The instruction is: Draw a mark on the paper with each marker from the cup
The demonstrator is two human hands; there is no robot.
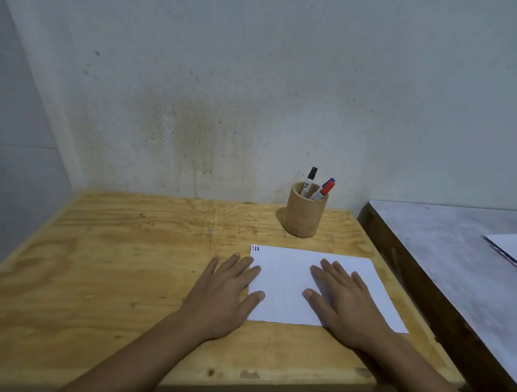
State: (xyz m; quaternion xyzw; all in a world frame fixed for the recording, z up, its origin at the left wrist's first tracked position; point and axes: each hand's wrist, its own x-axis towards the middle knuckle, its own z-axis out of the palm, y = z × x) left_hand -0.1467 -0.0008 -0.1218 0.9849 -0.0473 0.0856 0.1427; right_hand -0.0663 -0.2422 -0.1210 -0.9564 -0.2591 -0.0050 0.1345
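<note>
Two flat hands: left hand (pixel 224 294), right hand (pixel 346 304), smooth white paper (pixel 287 289), cylindrical wooden cup (pixel 303 217).

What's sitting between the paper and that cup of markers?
Nothing: in the head view, only bare wooden table separates the paper from the cup.

The plywood tabletop (pixel 124 263) is pale yellow-tan with wavy brown grain and a few dark knots, and the cylindrical cup (pixel 303 217) right of centre is a plain matching tan, holding a marker with a black cap (pixel 312 172), one with an orange-red cap (pixel 328 187) and one showing a purple-blue tip (pixel 331 180). The paper (pixel 287 289) is white, with three short strokes (pixel 255 248) at its upper left corner: one red, two dark. The wall (pixel 259 73) is grey-white, speckled with dark dots and stained brownish at centre, while the second table (pixel 461 256) at right is mottled grey with a dark brown edge.
</note>
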